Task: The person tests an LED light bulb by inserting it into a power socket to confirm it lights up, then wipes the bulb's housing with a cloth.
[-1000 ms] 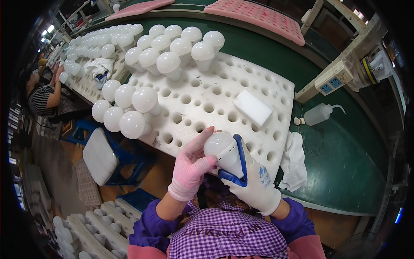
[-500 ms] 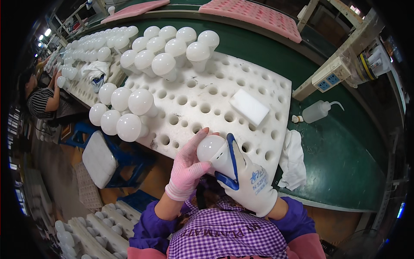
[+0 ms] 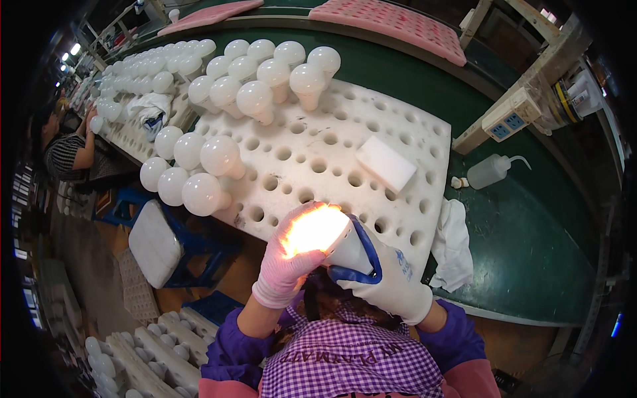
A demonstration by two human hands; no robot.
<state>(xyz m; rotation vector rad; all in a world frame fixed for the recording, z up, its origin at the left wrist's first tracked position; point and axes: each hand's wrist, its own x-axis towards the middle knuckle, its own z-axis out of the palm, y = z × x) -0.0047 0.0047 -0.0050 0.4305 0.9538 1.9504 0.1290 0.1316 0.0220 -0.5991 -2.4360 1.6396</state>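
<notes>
A glowing light bulb (image 3: 312, 229) is gripped at its base by the right hand (image 3: 391, 278), near the perforated foam tray (image 3: 345, 142). Its lit globe is cupped by the left hand (image 3: 285, 268), fingers closed around it.

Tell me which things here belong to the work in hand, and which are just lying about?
In use: lit bulb, left hand, right hand, holed white tray, standing bulbs.
Lying about: white block, squeeze bottle, cloth, socket strip.
</notes>
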